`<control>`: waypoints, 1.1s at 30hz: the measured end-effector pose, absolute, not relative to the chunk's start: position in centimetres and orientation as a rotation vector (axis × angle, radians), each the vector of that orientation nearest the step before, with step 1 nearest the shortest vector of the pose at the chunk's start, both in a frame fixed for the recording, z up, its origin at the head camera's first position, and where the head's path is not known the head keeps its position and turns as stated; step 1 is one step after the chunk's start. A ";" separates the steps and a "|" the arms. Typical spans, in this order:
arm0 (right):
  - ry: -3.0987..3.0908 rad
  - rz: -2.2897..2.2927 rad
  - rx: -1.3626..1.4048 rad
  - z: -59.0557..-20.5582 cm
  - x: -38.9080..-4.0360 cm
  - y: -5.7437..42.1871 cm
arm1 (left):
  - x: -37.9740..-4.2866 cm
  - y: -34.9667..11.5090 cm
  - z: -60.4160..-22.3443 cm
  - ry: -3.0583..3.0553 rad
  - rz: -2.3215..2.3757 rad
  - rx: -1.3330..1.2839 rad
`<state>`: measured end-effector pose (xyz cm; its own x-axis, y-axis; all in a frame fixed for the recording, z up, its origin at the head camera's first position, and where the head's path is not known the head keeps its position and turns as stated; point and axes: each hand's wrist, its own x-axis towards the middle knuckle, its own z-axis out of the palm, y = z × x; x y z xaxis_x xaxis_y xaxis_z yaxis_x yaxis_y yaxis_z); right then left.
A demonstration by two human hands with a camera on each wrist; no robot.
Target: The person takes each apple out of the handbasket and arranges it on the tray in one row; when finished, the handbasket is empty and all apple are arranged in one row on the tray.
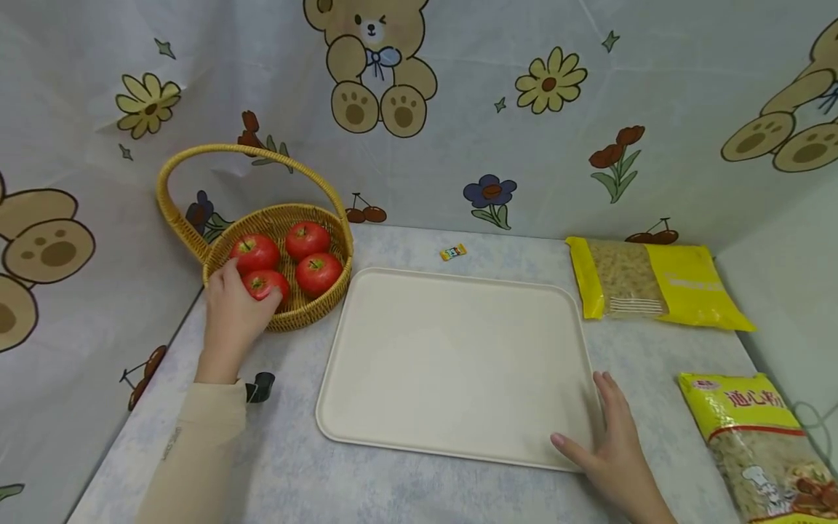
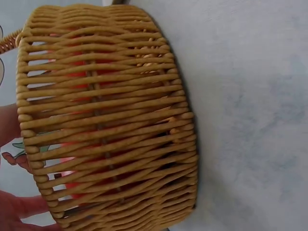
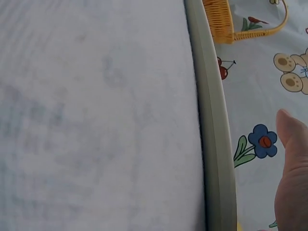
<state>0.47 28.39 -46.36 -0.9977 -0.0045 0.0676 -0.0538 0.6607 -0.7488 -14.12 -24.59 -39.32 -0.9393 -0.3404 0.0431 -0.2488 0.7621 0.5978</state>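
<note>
A wicker basket (image 1: 310,314) with a tall handle stands at the back left with red apples in it. My left hand (image 1: 232,314) reaches over its near rim and grips the front-left apple (image 1: 265,282), thumb on one side and fingers on the other. Three other apples (image 1: 318,274) lie beside and behind it. In the left wrist view the basket's woven side (image 2: 110,120) covers most of the held apple. My right hand (image 1: 612,453), thumb spread from straight fingers, is at the right edge of a cream tray (image 1: 458,364) and holds nothing.
A small wrapped candy (image 1: 453,252) lies behind the tray. To the right are two yellow bags of pasta, one at the back (image 1: 661,284) and one nearer (image 1: 759,451). A printed cloth (image 1: 458,87) hangs behind the table. A black object (image 1: 263,387) shows beside the left wrist.
</note>
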 end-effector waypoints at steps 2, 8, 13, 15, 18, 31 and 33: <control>-2.832 1.306 0.018 -46.7 0.6 28.5 | -14.4 -24.9 -39.2 -2.864 -0.898 0.462; -2.910 1.366 -0.104 -47.9 1.1 29.0 | -15.3 -26.2 -37.8 -3.120 -0.844 0.396; -2.893 1.291 -0.047 -48.8 1.6 29.3 | -16.2 -26.5 -37.5 -3.253 -0.776 0.353; -2.888 1.260 -0.029 -48.9 1.6 29.4 | -16.4 -26.6 -37.6 -3.268 -0.757 0.331; -2.904 1.244 -0.034 -49.0 1.7 29.3 | -16.5 -26.7 -37.7 -3.275 -0.762 0.318; -2.953 1.125 -0.020 -49.1 1.7 29.3 | -16.6 -26.8 -38.6 -3.198 -0.785 0.297; -2.962 1.106 -0.031 -49.2 1.8 29.2 | -16.6 -26.9 -38.9 -3.158 -0.777 0.283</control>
<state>1.76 29.25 -49.16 -0.9996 0.0112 -0.0257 0.0253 0.7551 -0.6551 -16.56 -26.87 -38.91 -0.9775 -0.1379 -0.1595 -0.1961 0.8723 0.4479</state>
